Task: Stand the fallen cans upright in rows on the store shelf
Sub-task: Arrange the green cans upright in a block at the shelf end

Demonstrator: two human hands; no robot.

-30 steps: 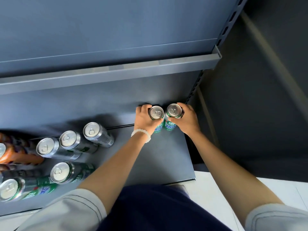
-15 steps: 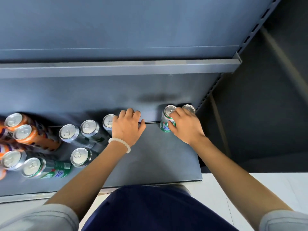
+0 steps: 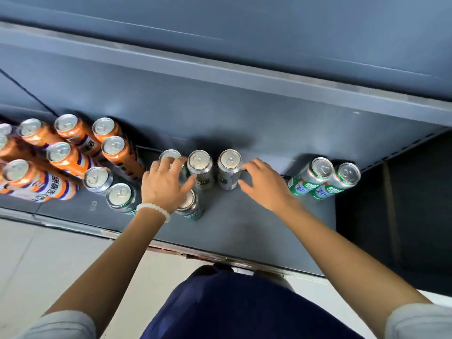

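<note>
On the grey shelf (image 3: pixel 247 216) two green cans (image 3: pixel 310 177) (image 3: pixel 338 182) stand side by side at the back right. Mid-shelf, two dark silver-topped cans (image 3: pixel 200 168) (image 3: pixel 228 170) stand upright. My left hand (image 3: pixel 165 185) is spread over a third can (image 3: pixel 169 155) at the back, thumb against the can to its right, and it partly covers a front can (image 3: pixel 190 207). My right hand (image 3: pixel 265 185) has relaxed fingers just right of the nearest dark can, holding nothing. Two more dark cans (image 3: pixel 121 198) (image 3: pixel 96 179) sit to the left.
Several orange cans (image 3: pixel 73 133) crowd the shelf's left part. The upper shelf's lip (image 3: pixel 244 78) overhangs the back. Bare shelf lies between the dark cans and the green pair. A dark gap (image 3: pixel 391 216) opens beyond the shelf's right end; pale floor (image 3: pixel 49 253) lies below.
Both hands left the green pair at the right corner and moved left to the dark cans. The view swung left, bringing the orange cans into sight.
</note>
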